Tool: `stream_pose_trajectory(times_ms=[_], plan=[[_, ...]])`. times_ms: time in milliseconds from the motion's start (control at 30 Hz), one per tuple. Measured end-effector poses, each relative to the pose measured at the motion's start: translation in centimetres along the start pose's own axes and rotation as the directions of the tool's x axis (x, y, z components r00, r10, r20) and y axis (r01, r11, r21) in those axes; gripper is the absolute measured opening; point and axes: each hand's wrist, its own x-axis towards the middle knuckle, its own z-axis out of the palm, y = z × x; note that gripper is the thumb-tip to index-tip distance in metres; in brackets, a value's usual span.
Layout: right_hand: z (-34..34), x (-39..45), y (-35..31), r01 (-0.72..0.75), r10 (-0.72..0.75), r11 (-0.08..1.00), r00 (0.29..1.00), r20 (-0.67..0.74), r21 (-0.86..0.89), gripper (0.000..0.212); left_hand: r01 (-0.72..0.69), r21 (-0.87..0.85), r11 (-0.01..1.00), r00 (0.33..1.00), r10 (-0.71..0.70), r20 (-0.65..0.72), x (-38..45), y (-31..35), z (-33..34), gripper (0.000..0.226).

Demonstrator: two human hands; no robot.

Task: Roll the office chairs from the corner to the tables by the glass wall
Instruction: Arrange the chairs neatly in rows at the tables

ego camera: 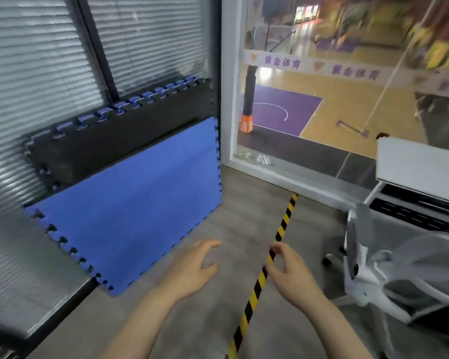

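A white and grey office chair stands at the right, close to a white table by the glass wall. My left hand hovers over the grey floor in the middle, fingers loosely curled, holding nothing. My right hand floats a little to its right, above the striped floor tape, fingers relaxed and empty. It is left of the chair and apart from it.
Blue and black foam mats lean against the blinds at the left. A yellow-black tape line runs across the floor toward the glass. A white slatted unit sits under the table. A basketball court shows beyond the glass.
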Motion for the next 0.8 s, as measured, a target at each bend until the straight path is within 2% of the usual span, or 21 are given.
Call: stream_pose_trajectory(times_ms=[167, 367, 467, 600, 733, 800], plan=[[-4.2, 5.4, 4.3, -0.163, 0.169, 0.985, 0.974, -0.154, 0.052, 0.044, -0.156, 0.001, 0.988, 0.979, 0.155, 0.129, 11.8, 2.9, 0.7, 0.042], [-8.8, 10.1, 8.4, -0.338, 0.376, 0.926, 0.87, -0.32, 0.169, 0.044, -0.372, 0.043, 0.927, 0.882, 0.339, 0.326, 25.0, 8.9, 1.9, 0.042], [-11.0, 10.0, 10.0, -0.416, 0.492, 0.869, 0.779, -0.389, 0.266, 0.041, -0.484, 0.078, 0.872, 0.812, 0.413, 0.413, 30.8, 12.5, 3.0, 0.042], [-13.7, 7.8, 13.3, -0.508, 0.644, 0.765, 0.609, -0.464, 0.395, 0.042, -0.612, 0.067, 0.788, 0.691, 0.492, 0.529, 36.1, 18.4, 7.0, 0.042], [-16.5, 4.6, 17.0, -0.558, 0.73, 0.679, 0.44, -0.523, 0.477, 0.033, -0.717, -0.001, 0.697, 0.542, 0.56, 0.627, 37.2, 25.5, 13.0, 0.043], [-18.1, 3.0, 18.9, -0.579, 0.749, 0.65, 0.382, -0.541, 0.492, 0.038, -0.756, -0.042, 0.653, 0.474, 0.591, 0.653, 36.9, 28.9, 16.0, 0.042]])
